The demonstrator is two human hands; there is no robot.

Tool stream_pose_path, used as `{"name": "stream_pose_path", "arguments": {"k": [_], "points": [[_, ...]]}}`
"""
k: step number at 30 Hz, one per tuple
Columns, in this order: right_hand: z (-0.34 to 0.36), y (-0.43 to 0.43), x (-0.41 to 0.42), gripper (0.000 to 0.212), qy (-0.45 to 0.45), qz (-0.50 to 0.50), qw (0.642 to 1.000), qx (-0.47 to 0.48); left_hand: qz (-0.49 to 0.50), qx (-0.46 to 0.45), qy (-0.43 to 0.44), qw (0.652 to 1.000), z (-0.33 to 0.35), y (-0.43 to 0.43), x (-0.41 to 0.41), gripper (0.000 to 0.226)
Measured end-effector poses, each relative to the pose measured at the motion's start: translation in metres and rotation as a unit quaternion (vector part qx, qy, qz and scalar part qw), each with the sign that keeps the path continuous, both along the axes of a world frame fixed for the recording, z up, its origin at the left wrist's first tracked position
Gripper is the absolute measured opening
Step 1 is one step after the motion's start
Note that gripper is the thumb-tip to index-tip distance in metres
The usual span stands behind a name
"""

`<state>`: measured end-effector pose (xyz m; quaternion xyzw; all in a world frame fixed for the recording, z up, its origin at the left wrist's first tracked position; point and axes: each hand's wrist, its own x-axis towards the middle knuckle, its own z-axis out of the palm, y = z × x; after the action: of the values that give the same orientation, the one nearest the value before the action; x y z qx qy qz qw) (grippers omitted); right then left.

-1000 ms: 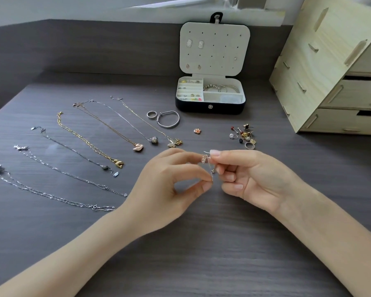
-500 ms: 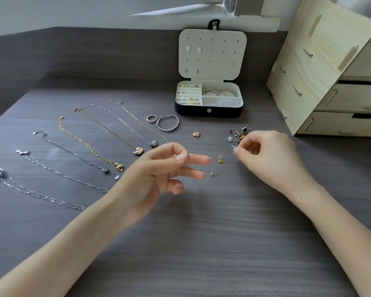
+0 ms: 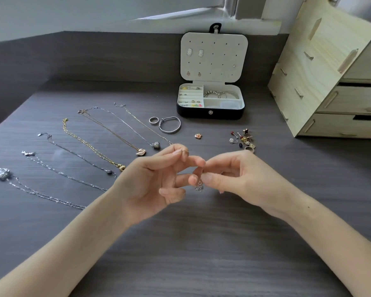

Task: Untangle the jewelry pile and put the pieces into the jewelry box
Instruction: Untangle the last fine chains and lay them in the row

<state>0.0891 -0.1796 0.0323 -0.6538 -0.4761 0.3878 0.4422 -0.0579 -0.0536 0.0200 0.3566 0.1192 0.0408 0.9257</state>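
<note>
A small silver dangling earring [image 3: 199, 187] hangs between my two hands above the table's middle. My right hand [image 3: 236, 179] pinches its top with thumb and forefinger. My left hand [image 3: 156, 181] is held palm up with fingers spread and loosely curved, its index fingertip meeting the right fingertips at the earring's top. The black jewelry box [image 3: 210, 113] stands open at the back, its white lid [image 3: 214, 58] upright with a few earrings pinned on it. Rings and bracelets lie in its compartments. A small pile of earrings [image 3: 243, 140] lies right of centre.
Several necklaces [image 3: 90, 146] lie stretched out in rows on the left. A silver ring [image 3: 153, 120], a bangle [image 3: 170, 124] and a rose-gold earring [image 3: 198, 136] sit in front of the box. A wooden drawer unit [image 3: 330, 82] stands at the right.
My right hand came back from the earring pile to the centre, now pinching a silver earring. My left hand shifted to meet it. The two small pieces seen on the table are now hidden.
</note>
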Motion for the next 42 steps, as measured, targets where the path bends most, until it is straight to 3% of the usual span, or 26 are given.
{"name": "stream_pose_path", "arguments": {"k": [4,9,13,23,27,32,42], "points": [[0.002,-0.001,-0.002,0.006,0.027,-0.007,0.999,0.018,0.007,-0.006,0.001,1.000,-0.001,0.000,0.002,0.015],[0.007,-0.002,0.006,0.011,0.066,-0.001,0.998,0.018,0.098,0.174,0.087,0.976,0.001,-0.005,0.007,0.008],[0.004,-0.002,0.007,0.017,0.059,-0.008,0.998,0.012,0.126,0.244,0.089,0.957,0.001,-0.009,0.008,0.009],[0.000,0.002,0.002,0.006,0.115,-0.038,0.992,0.031,0.106,0.283,0.102,0.948,0.001,-0.012,0.007,0.015],[0.000,0.003,-0.001,0.016,0.066,-0.051,0.996,0.025,0.101,0.340,0.116,0.928,-0.002,-0.014,0.008,0.025],[-0.001,0.003,-0.004,0.018,0.046,-0.055,0.997,0.018,0.107,0.340,0.119,0.927,0.001,-0.014,0.007,0.027],[-0.005,0.001,-0.010,0.014,0.167,-0.036,0.985,-0.014,0.109,0.335,0.133,0.926,0.007,-0.017,0.005,0.032]]}}
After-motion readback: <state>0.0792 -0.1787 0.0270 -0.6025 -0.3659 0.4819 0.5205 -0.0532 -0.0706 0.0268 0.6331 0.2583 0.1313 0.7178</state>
